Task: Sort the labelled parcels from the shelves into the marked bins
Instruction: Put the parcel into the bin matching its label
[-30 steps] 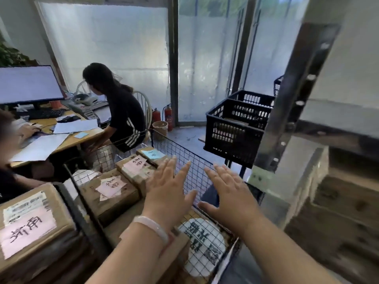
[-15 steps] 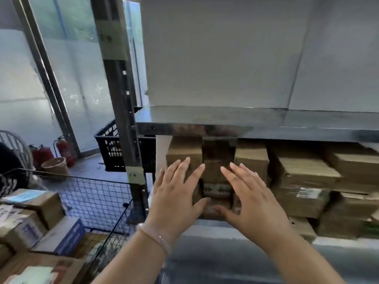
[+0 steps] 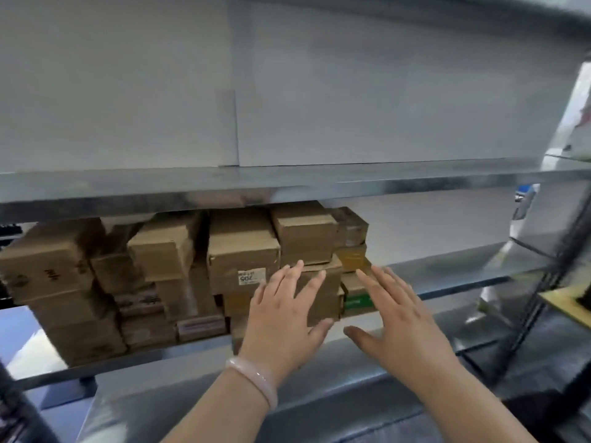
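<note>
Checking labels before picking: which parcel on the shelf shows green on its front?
The rightmost bottom-row parcel, beside the right hand; the other fronts are brown or pale-labelled.

I am holding both arms out forward, left grip (image 3: 284, 318) and right grip (image 3: 396, 324) side by side, fingers splayed, grasping nothing.

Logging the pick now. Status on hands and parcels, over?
Left hand and right hand open, empty. Parcels stacked on shelf, none gripped. Nothing between hands and parcels.
</note>
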Tool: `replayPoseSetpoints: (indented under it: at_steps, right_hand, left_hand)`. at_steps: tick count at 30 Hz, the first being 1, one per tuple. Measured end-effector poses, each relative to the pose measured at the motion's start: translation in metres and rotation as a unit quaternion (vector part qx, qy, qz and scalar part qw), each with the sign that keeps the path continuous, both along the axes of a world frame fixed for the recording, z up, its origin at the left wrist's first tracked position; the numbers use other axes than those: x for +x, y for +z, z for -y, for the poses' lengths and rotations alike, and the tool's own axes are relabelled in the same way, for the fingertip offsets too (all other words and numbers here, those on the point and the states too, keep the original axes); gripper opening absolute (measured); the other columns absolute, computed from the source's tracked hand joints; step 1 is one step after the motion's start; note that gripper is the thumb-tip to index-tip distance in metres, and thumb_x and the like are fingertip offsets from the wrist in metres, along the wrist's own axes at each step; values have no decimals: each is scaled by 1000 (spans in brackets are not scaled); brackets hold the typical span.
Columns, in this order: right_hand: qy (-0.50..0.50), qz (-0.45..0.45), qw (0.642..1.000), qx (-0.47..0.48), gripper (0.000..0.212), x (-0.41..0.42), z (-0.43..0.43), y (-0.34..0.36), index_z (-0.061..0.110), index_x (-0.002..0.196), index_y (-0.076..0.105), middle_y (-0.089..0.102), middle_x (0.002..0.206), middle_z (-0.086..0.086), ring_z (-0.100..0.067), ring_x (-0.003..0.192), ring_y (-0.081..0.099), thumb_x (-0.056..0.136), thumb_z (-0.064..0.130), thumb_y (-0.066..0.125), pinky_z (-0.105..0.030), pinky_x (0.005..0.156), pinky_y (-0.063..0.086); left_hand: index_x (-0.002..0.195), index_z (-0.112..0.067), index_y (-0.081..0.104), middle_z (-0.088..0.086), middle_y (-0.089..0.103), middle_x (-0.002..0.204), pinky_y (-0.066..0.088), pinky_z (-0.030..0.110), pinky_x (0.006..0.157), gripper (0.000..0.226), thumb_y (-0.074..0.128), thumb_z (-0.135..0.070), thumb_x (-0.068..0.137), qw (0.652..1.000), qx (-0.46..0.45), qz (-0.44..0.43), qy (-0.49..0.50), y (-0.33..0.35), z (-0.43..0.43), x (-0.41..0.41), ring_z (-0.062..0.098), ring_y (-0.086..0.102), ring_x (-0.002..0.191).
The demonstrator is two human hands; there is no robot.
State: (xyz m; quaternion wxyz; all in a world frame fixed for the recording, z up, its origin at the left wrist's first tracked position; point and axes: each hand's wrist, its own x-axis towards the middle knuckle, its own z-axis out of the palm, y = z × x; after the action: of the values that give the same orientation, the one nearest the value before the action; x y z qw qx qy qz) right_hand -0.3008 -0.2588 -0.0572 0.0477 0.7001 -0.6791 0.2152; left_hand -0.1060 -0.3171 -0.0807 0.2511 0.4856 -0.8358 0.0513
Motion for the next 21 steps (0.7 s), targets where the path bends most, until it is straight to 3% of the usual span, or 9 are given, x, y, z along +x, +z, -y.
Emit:
replayPoseSetpoints:
  at_steps: [9,14,21]
  right_hand:
    - [-18,30,999,7,83,-104,5,-4,41,151,6,4,161,15,-6,147,-5,86,65,50,-25,114,1]
    - [-37,79,996,26,80,-133,34,-17,44,150,9,7,160,17,-6,147,4,85,64,52,-32,117,17]
    - [-36,78,995,45,80,-160,105,-16,45,150,10,6,160,18,-7,147,9,86,62,53,-31,116,22]
  left_hand:
    - [155,-44,18,-3,16,165,15,47,122,70,47,-63,94,998,61,-8,-32,-4,23,-118,21,11,152]
    - [154,-42,22,-2,16,165,15,45,122,69,51,-59,94,997,61,-7,-44,1,61,-156,22,12,152]
    - [153,-41,24,-1,16,166,16,47,121,65,49,-57,95,996,82,-34,-28,-3,134,-192,23,10,152]
